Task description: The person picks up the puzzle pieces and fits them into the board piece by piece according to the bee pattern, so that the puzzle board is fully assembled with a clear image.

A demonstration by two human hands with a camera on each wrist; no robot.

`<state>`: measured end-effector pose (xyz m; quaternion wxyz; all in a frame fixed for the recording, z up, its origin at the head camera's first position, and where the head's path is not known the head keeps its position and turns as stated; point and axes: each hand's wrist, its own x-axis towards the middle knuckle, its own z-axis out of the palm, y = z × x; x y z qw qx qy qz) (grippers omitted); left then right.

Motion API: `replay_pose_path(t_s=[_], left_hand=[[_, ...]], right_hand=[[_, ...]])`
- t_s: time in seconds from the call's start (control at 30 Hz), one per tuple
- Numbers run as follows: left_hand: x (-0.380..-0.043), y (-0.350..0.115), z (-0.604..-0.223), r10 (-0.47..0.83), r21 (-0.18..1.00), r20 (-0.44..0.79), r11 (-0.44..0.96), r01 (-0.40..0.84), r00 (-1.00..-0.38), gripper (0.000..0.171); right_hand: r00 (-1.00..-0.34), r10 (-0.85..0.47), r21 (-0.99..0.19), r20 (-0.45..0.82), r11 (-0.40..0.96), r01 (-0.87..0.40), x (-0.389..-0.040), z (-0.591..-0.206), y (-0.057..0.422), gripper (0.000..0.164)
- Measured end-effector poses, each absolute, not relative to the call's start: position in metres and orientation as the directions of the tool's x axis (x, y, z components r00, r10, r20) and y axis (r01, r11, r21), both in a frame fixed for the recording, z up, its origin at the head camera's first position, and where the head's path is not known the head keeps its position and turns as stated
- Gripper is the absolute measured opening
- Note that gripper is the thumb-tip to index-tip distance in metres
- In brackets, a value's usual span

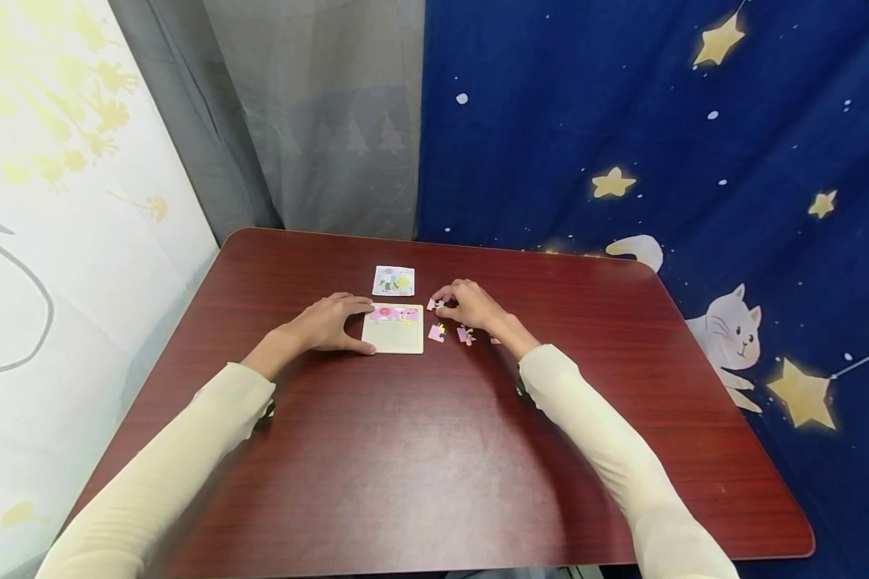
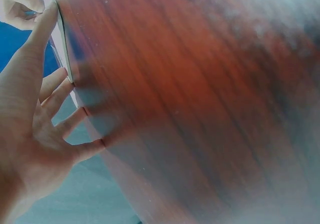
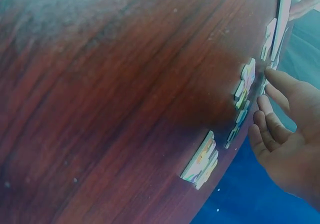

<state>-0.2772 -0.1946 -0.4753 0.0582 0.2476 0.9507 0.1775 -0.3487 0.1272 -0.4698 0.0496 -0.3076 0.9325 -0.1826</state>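
So the left hand (image 1: 329, 322) is spread wide in a big C, thumb at the near left corner of a cream puzzle board (image 1: 394, 341) and a fingertip up at its far left corner, basically bracing that side; the left wrist view has the thumb against the board's edge and the remaining fingers fanned out by the tabletop; the right hand (image 1: 474, 305) is curled much tighter, thumb and index finger pinching a small pink jigsaw piece (image 1: 430, 305) just off the board's right edge, though I can't tell if that piece is lifted or lying on the wood; that puts the board right between the two hands, touching the left one and just beside the right fingertips; a pink strip of fitted pieces (image 1: 394, 314) with a red round bit runs along its far side, the rest is bare cream; a pink and yellow piece (image 1: 437, 333) and a pink and purple piece (image 1: 466, 335) sit on the near side of the right hand, plus another piece (image 1: 496, 341) partly hidden by the wrist; beyond the board there's a bee picture card (image 1: 394, 281); all on a reddish-brown wood-grain table (image 1: 405, 482), with a blue starry curtain (image 1: 536, 121) and a grey curtain (image 1: 326, 121) behind.
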Motion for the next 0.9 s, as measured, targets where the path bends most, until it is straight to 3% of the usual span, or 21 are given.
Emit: replay_pose_path(t_s=[0.9], left_hand=[[-0.279, -0.195, -0.476, 0.485, 0.371, -0.037, 0.819, 0.439, -0.874, 0.098]], right_hand=[[-0.726, -0.684, -0.425, 0.077, 0.636, -0.644, -0.338, -0.466, 0.108, 0.032]])
